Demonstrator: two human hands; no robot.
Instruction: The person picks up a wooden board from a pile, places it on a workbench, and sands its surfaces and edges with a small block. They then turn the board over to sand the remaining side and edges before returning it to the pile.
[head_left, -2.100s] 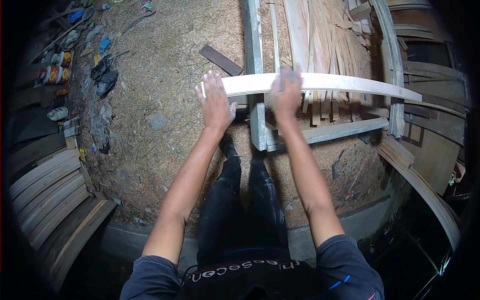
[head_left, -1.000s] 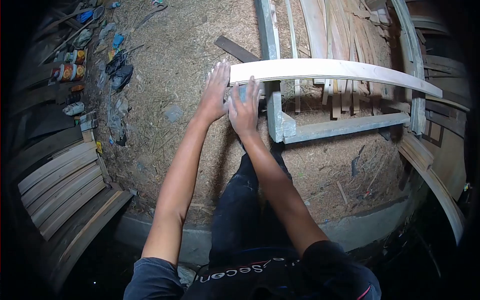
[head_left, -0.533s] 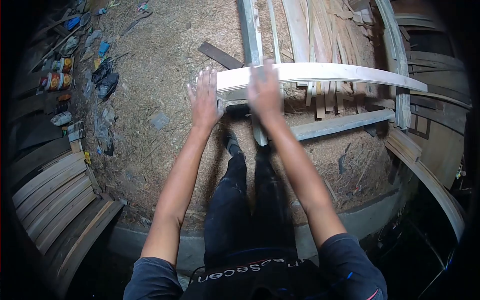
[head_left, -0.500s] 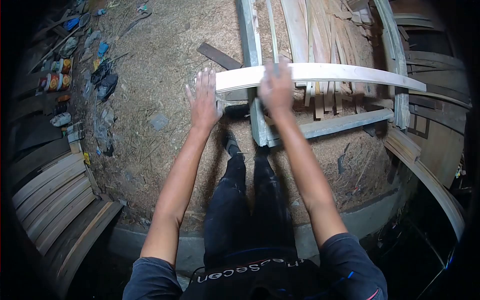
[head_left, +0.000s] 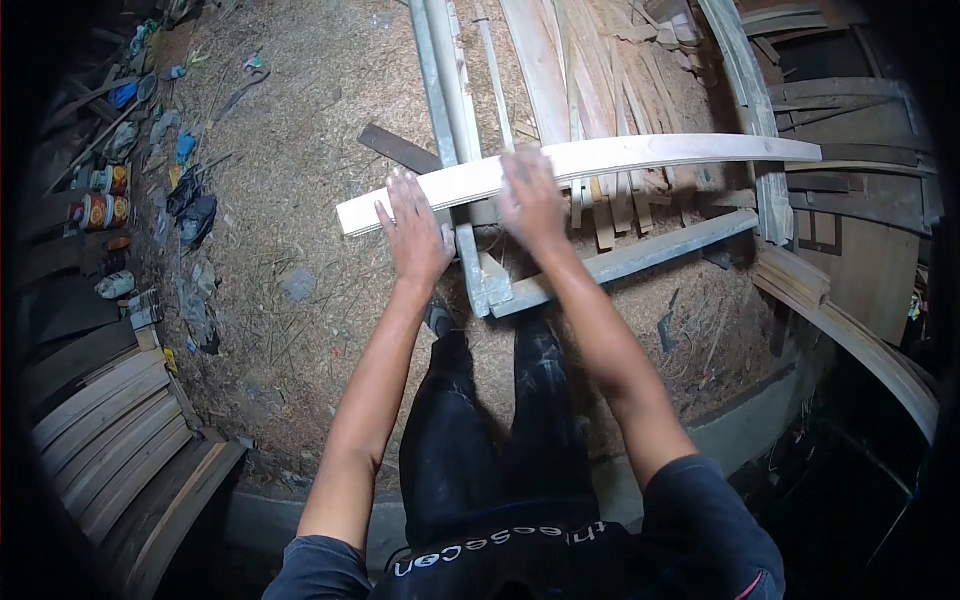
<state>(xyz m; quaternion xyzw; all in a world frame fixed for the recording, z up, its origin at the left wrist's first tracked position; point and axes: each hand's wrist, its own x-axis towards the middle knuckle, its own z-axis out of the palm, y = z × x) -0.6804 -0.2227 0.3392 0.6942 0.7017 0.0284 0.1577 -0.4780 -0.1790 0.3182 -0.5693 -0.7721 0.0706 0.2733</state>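
One pale curved board [head_left: 640, 155] lies across two grey beams [head_left: 436, 100]. Two hands are on it: left hand [head_left: 413, 225] near the board's left end, fingers straight, spread; right hand [head_left: 533, 195] farther right, blurred, grip untellable. Nearside of the board, a shirt [head_left: 560, 565] partly reads "Secon"; leftward, jar [head_left: 97, 212] labels are illegible.

Board [head_left: 620, 157] across the frame [head_left: 640, 259], planks [head_left: 540, 80] between its rails [head_left: 737, 60].

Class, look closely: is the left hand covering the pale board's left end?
No, the pale board sticks out bare to the left of the left hand.
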